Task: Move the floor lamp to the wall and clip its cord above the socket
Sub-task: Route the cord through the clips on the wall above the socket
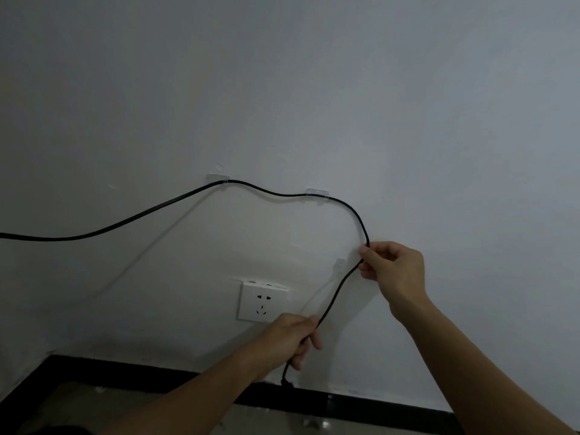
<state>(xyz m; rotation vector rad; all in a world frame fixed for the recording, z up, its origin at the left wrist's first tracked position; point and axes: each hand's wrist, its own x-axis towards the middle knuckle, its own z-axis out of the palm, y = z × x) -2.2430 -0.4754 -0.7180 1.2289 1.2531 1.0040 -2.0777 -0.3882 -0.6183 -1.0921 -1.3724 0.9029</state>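
A black cord (pixel 131 218) comes in from the left edge and runs along the white wall. It passes through a clear clip (pixel 218 178) and a second clear clip (pixel 317 193), then curves down. My right hand (pixel 392 268) pinches the cord at the bend, just right of a third clear clip (pixel 340 264). My left hand (pixel 292 337) grips the cord lower down, right of the white socket (pixel 263 302). The plug end (pixel 287 383) hangs below my left hand near the skirting. The lamp itself is out of view.
A black skirting board (pixel 361 403) runs along the foot of the wall, with a corner at the lower left (pixel 47 359). Pale floor (pixel 266 422) shows below it, with small light bits on it.
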